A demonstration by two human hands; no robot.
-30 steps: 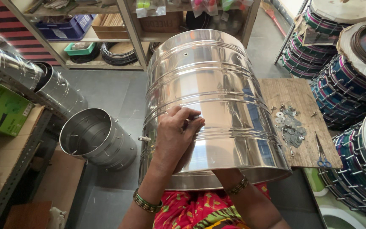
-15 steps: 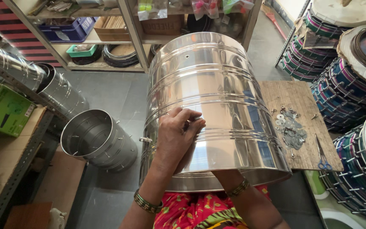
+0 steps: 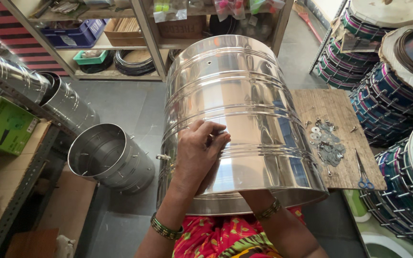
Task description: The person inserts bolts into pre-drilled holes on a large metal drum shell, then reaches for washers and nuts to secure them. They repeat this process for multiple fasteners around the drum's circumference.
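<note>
Nearest, the left hand [image 3: 198,152] lies on the outer wall of the steel drum shell [image 3: 237,114], its fingers [image 3: 214,133] curled together with the tips pressed to the metal at one of the raised ribs; whether they pinch something small there cannot be told. The right forearm [image 3: 276,224] goes up under the shell's near rim, so the right hand is hidden inside and its grip cannot be told. The shell lies tilted over the lap, open end toward the person, stretching away beyond the fingertips. Right of the fingers, a wooden board [image 3: 333,107] carries washers [image 3: 328,143] and blue-handled scissors [image 3: 363,177]. Left of them, a smaller shell [image 3: 108,157] lies on the floor. Far beyond stand shelves [image 3: 139,43]; laced drums [image 3: 393,95] stack at far right.
</note>
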